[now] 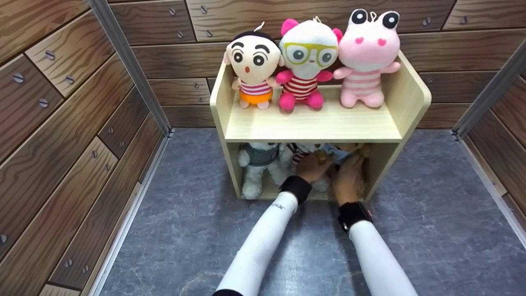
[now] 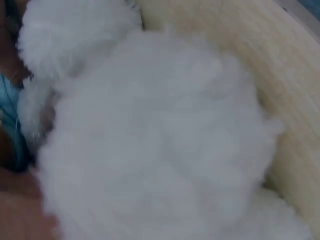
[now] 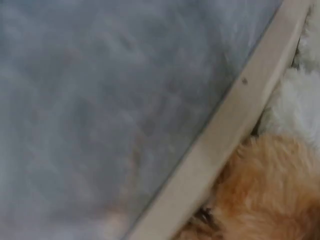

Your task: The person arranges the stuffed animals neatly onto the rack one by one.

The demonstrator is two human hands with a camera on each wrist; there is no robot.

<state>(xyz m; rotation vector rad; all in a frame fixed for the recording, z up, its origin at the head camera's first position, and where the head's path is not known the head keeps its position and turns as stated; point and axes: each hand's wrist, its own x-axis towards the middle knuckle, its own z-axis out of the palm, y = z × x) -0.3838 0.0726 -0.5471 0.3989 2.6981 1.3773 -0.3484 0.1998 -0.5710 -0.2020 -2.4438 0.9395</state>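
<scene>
In the head view both hands reach into the lower compartment of a pale wooden shelf (image 1: pixel 312 125). A brown teddy bear (image 1: pixel 365 152) in a light blue top sits at its right end, partly hidden by the hands and the upper board. My left hand (image 1: pixel 313 166) pinches a golden-brown paw at the bear's left side. My right hand (image 1: pixel 346 181) lies over the bear's front, its fingers blurred; I cannot tell whether they grip. Beside the left hand, a white plush toy (image 1: pixel 298 154) in stripes is half covered. The left wrist view shows white fur (image 2: pixel 155 135) up close.
A white plush (image 1: pixel 261 158) in a grey vest sits at the compartment's left end. On the upper board sit a boy doll (image 1: pixel 254 70), a panda plush (image 1: pixel 308 65) with yellow glasses and a pink frog plush (image 1: pixel 365 61). Grey marbled floor (image 1: pixel 185 230) surrounds the shelf; plank-patterned walls (image 1: pixel 176 61) stand around.
</scene>
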